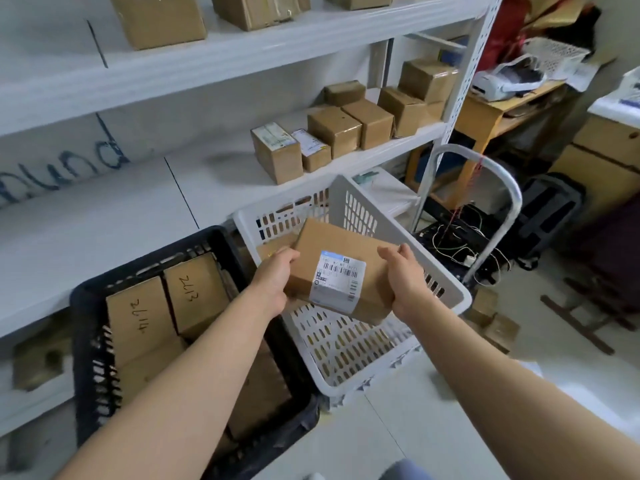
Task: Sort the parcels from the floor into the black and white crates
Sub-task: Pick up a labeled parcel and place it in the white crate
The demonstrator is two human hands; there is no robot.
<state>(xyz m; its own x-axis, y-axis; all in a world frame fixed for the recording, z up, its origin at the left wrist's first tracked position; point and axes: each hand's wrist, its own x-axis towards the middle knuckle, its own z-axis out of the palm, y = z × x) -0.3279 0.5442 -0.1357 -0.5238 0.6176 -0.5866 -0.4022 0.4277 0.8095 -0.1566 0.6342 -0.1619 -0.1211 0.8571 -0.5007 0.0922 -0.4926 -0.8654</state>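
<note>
I hold a brown cardboard parcel (341,252) with a white barcode label between both hands, above the inside of the white crate (349,355). My left hand (275,277) grips its left side and my right hand (403,278) grips its right side. Another brown parcel (273,249) lies in the white crate behind my left hand. The black crate (86,341) stands to the left and holds several brown parcels, two with handwritten numbers (188,291).
White shelving (214,50) with several cardboard boxes rises behind the crates. A trolley handle (498,188) arches to the right of the white crate. Small boxes (491,317) lie on the floor at the right, near tangled wires, dark bags and a wooden desk.
</note>
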